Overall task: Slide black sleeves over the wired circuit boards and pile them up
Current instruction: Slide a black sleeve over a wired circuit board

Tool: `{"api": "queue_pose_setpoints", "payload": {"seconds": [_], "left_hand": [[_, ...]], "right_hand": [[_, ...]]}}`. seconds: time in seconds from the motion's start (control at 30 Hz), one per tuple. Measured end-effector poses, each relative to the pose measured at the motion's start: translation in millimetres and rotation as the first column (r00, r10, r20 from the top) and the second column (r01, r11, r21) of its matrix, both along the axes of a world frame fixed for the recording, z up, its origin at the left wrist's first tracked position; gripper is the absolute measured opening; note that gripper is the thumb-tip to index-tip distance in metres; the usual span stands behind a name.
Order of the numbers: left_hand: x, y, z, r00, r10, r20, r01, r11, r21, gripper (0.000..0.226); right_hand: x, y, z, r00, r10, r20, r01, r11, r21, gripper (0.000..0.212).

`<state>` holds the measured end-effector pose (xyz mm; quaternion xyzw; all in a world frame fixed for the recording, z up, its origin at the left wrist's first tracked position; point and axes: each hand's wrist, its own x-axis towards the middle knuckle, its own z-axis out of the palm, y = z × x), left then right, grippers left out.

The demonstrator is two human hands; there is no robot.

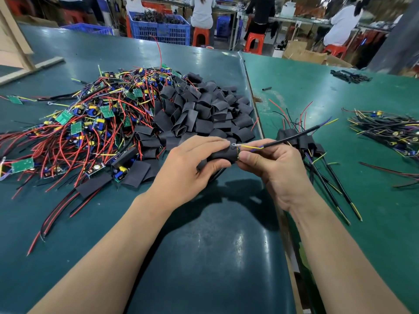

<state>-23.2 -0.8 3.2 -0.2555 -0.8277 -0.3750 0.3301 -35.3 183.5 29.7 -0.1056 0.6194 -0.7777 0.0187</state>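
Note:
My left hand (pixel 192 164) grips a black sleeve (pixel 223 155) that covers most of a circuit board; only the board's right end shows. My right hand (pixel 269 164) pinches that exposed end where yellow and blue wires join a black cable (pixel 292 138) running up to the right. A heap of loose black sleeves (pixel 204 112) lies just beyond my hands. Left of it sprawls a tangle of bare green boards with red and black wires (pixel 90 123). A small pile of sleeved boards (pixel 303 139) sits behind my right hand.
A seam with a raised strip (pixel 256 105) splits the green table in two. More wired cables (pixel 390 130) lie at the far right, and dark parts (pixel 349 75) further back. A blue crate (pixel 163 28), orange stools and seated people stand beyond the table.

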Motion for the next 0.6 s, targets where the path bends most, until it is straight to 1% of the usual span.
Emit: {"api": "queue_pose_setpoints", "payload": {"seconds": [0.13,0.2,0.27,0.3,0.4,0.6], "left_hand": [[0.5,1.0,-0.5,0.999,0.010,0.037,-0.011,1.000,0.024,0.034],[1.4,0.8,1.1,0.994,0.018,0.104,-0.026,0.996,0.085,0.039],[2.9,1.1,2.6,0.986,-0.022,0.168,-0.006,0.986,0.165,0.048],[3.6,1.5,2.9,0.983,-0.041,0.176,0.008,0.983,0.183,0.051],[4.7,2.5,2.5,0.984,-0.059,0.170,0.027,0.983,0.184,0.056],[4.7,2.1,4.2,0.986,-0.061,0.154,0.031,0.981,0.190,0.054]], "right_hand": [[0.1,-0.1,1.4,1.000,-0.002,0.026,0.002,1.000,-0.021,0.014],[-0.5,2.7,3.1,0.999,0.004,0.036,-0.002,0.999,-0.053,0.015],[-0.7,4.1,3.9,0.999,-0.002,0.040,0.005,0.997,-0.078,0.015],[-0.4,3.6,3.8,0.999,-0.008,0.041,0.011,0.997,-0.077,0.015],[0.9,-0.6,2.3,0.998,-0.006,0.055,0.010,0.998,-0.064,0.015],[0.4,-2.2,2.8,0.992,0.048,0.114,-0.031,0.989,-0.141,0.012]]}}
